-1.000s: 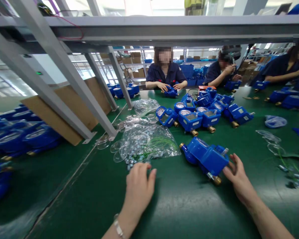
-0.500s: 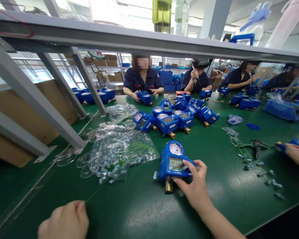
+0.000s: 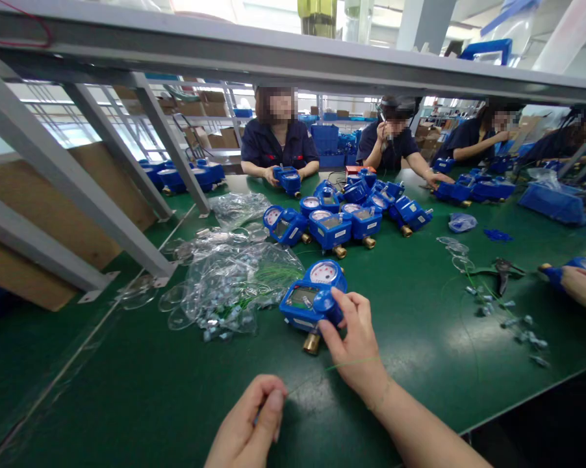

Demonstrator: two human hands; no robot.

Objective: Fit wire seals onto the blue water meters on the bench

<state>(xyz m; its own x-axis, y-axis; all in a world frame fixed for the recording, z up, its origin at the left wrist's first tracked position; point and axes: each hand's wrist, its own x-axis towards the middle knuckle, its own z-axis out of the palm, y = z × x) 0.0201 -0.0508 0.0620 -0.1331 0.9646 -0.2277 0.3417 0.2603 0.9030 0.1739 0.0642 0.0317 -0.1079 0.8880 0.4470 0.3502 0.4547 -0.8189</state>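
Observation:
My right hand (image 3: 357, 348) grips the right side of a blue water meter (image 3: 300, 300) standing on the green bench. The meter has a round dial, a small display and a brass fitting (image 3: 311, 343) pointing toward me. In front of it my left hand (image 3: 251, 419) is closed in a pinch on a thin green seal wire (image 3: 339, 366). The wire runs to the right, across my right wrist. A bit of blue shows between the left fingers, too small to name. Left of the meter lies a clear plastic bag (image 3: 244, 273) with green wires and small grey-blue seals.
Several more water meters (image 3: 329, 229) are grouped beyond mine. Cutting pliers (image 3: 502, 273) and loose seals (image 3: 522, 328) lie at the right, near another person's hand (image 3: 583, 286) on a meter. Co-workers sit opposite. A grey shelf (image 3: 273, 62) crosses overhead, with metal legs at left.
My left hand has moved right and in, bringing the wire near the meter. The meter has been turned and shifted left in my right hand. A co-worker opposite has reached out to a meter.

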